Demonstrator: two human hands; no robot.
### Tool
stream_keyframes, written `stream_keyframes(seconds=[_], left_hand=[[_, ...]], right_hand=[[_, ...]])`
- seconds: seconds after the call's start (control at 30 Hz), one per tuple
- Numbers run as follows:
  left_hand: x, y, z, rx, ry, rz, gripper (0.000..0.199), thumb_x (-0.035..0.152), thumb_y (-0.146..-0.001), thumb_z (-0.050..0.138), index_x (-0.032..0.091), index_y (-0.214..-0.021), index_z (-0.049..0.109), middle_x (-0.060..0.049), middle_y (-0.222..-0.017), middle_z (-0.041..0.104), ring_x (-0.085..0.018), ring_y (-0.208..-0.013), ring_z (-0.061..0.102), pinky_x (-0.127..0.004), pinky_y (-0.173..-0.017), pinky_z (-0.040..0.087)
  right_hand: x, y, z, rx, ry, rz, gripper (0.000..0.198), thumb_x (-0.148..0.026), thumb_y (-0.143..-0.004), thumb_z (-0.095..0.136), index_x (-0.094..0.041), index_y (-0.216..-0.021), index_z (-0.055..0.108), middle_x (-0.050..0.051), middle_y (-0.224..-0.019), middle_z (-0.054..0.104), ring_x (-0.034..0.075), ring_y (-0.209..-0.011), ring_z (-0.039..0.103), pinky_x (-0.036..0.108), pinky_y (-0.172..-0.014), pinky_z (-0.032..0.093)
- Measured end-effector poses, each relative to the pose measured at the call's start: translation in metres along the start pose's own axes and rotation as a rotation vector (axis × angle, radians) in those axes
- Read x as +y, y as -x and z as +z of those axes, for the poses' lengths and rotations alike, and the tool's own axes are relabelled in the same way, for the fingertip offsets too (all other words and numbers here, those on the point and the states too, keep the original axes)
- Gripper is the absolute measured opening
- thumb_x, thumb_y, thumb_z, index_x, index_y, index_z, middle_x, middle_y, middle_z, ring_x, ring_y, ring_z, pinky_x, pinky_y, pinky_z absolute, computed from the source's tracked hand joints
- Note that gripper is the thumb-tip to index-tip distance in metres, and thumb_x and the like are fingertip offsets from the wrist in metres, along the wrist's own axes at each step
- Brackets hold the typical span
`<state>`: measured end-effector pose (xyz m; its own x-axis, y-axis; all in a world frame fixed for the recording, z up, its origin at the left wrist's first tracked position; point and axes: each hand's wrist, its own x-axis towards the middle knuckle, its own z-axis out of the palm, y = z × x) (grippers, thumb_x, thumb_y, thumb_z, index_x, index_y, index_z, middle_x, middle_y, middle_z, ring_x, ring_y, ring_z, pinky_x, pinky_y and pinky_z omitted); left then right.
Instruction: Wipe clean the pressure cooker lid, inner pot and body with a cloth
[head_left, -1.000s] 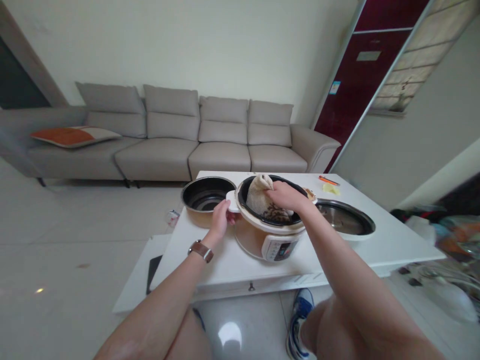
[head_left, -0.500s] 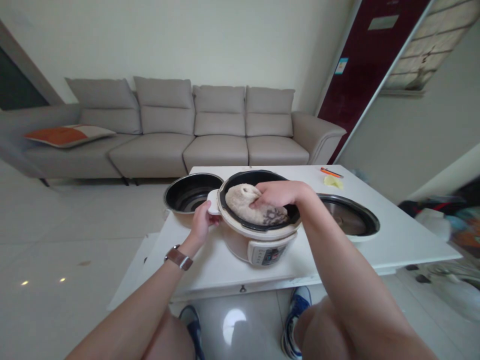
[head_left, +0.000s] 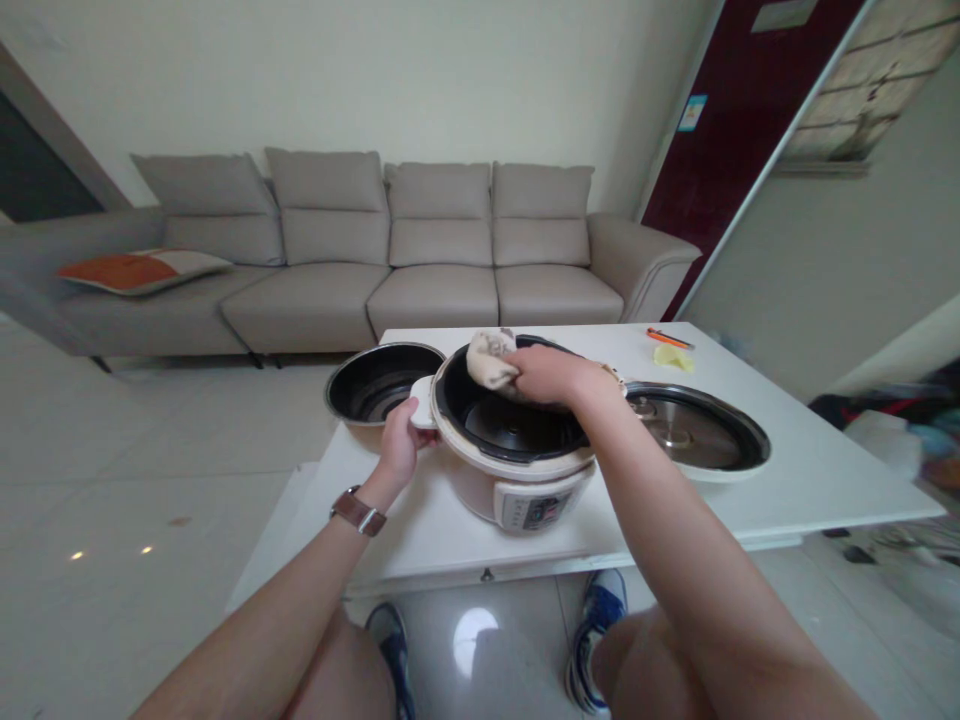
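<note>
A white electric pressure cooker (head_left: 472, 490) stands without its lid on the table, its dark inside showing. My left hand (head_left: 403, 440) is closed around the cooker's white side handle (head_left: 424, 402). At the far inner rim, my right hand (head_left: 546, 376) grips a bunched cream cloth (head_left: 491, 360) with dark patches; part of the cloth is hidden under the hand. Left of the cooker sits a black-lined inner pot (head_left: 382, 385). On the right lies the cooker's lid (head_left: 694, 428), its metal underside facing up.
The white table (head_left: 810, 470) carries an orange-handled tool (head_left: 670, 339) and a pale yellow piece (head_left: 673, 358) at its back right. Behind the table is a grey sofa (head_left: 435, 290) with an orange cushion (head_left: 142, 270). My shoes are on the floor at the table's front edge.
My right hand has moved the cloth from the middle of the cooker to its far rim, uncovering the dark bottom. My left hand keeps its hold on the handle.
</note>
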<state>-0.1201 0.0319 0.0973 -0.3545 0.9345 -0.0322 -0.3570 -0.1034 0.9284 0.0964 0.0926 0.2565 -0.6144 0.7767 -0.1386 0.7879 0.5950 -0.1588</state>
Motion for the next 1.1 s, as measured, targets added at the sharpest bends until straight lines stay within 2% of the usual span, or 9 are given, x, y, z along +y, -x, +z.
stream_keyframes(seconds=[0.1,0.17,0.23,0.5,0.6,0.7,0.87,0.97,1.1], left_hand=[[0.000,0.000,-0.002,-0.005,0.025,0.010,0.041,0.051,-0.068,0.069,0.016,-0.090,0.065,-0.001,-0.063,0.066,-0.016,-0.047,0.058,-0.023,-0.039,0.041],[-0.001,-0.001,-0.004,0.000,0.031,0.009,0.041,0.050,-0.069,0.070,0.015,-0.090,0.065,-0.001,-0.065,0.066,-0.016,-0.049,0.059,-0.023,-0.040,0.042],[-0.002,-0.002,-0.005,0.006,0.025,0.009,0.041,0.050,-0.068,0.071,0.015,-0.088,0.065,-0.001,-0.065,0.065,-0.015,-0.048,0.058,-0.023,-0.039,0.042],[-0.001,-0.002,-0.008,0.014,-0.020,0.008,0.043,0.053,-0.067,0.072,0.016,-0.086,0.063,0.000,-0.063,0.063,-0.014,-0.045,0.055,-0.023,-0.038,0.043],[-0.001,-0.002,-0.009,0.006,-0.027,0.013,0.041,0.053,-0.069,0.071,0.016,-0.086,0.063,0.000,-0.063,0.064,-0.014,-0.045,0.056,-0.023,-0.040,0.043],[-0.002,-0.002,-0.011,-0.004,-0.036,0.031,0.039,0.052,-0.071,0.071,0.016,-0.084,0.063,0.000,-0.062,0.063,-0.013,-0.045,0.054,-0.022,-0.040,0.042],[-0.004,-0.004,-0.015,-0.002,-0.067,0.066,0.038,0.053,-0.073,0.071,0.017,-0.078,0.062,0.002,-0.057,0.058,-0.011,-0.042,0.049,-0.021,-0.038,0.040],[-0.005,-0.005,-0.016,-0.003,-0.084,0.067,0.038,0.054,-0.073,0.071,0.017,-0.077,0.062,0.002,-0.058,0.058,-0.011,-0.043,0.050,-0.021,-0.038,0.041],[-0.006,-0.005,-0.017,-0.007,-0.080,0.063,0.038,0.054,-0.074,0.072,0.017,-0.080,0.063,0.002,-0.061,0.058,-0.012,-0.045,0.051,-0.021,-0.038,0.043]], right_hand=[[-0.011,-0.004,0.012,-0.278,0.030,-0.032,0.042,-0.016,-0.085,0.055,-0.017,-0.122,0.074,0.015,-0.123,0.075,0.030,-0.108,0.072,0.033,-0.084,0.052],[-0.011,-0.004,0.013,-0.348,-0.016,-0.066,0.038,-0.014,-0.083,0.055,-0.017,-0.115,0.076,0.014,-0.115,0.078,0.028,-0.100,0.074,0.031,-0.077,0.051],[-0.006,-0.001,0.008,-0.303,-0.050,-0.078,0.035,-0.012,-0.083,0.055,-0.018,-0.109,0.077,0.013,-0.114,0.079,0.027,-0.098,0.074,0.029,-0.075,0.049],[0.011,0.010,-0.014,0.255,0.088,0.094,0.039,-0.010,-0.084,0.048,-0.015,-0.115,0.072,0.019,-0.125,0.073,0.031,-0.118,0.066,0.031,-0.091,0.045],[0.002,0.006,-0.006,0.153,0.071,0.036,0.041,-0.011,-0.084,0.049,-0.016,-0.117,0.072,0.017,-0.127,0.073,0.030,-0.117,0.067,0.031,-0.090,0.045],[-0.009,0.000,0.006,-0.122,0.032,-0.031,0.043,-0.012,-0.083,0.053,-0.017,-0.119,0.074,0.016,-0.126,0.074,0.029,-0.110,0.070,0.030,-0.080,0.047],[-0.011,0.000,0.009,-0.374,-0.095,-0.093,0.030,-0.017,-0.080,0.059,-0.013,-0.103,0.078,0.012,-0.102,0.080,0.025,-0.086,0.072,0.028,-0.067,0.046],[-0.005,0.006,-0.002,-0.333,-0.184,-0.158,0.024,-0.021,-0.081,0.064,-0.012,-0.097,0.078,0.008,-0.099,0.079,0.023,-0.087,0.070,0.025,-0.067,0.045],[0.003,0.009,-0.013,-0.055,-0.161,-0.103,0.023,-0.017,-0.083,0.057,-0.011,-0.095,0.076,0.011,-0.101,0.079,0.023,-0.088,0.069,0.024,-0.068,0.044]])
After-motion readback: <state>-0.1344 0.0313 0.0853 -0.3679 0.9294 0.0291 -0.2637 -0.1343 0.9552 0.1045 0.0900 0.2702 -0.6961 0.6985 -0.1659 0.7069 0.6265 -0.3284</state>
